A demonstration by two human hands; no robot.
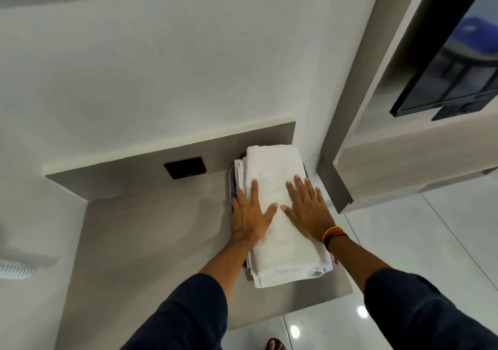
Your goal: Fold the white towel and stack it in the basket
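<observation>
Head cam, looking down: the folded white towel (280, 215) sits center frame on top of a stack in the basket (232, 180), which only peeks out at the upper left edge of the pile. Left hand (249, 215) and right hand (307, 212) are both open, flat, palms pressing on the towel, gripping nothing. The basket is on a beige counter (151, 242) against a white wall, with a black switch plate (186, 167) on the back panel. Glossy white floor tiles (420, 242) are lower right, and a dark screen (455, 61) is upper right.
</observation>
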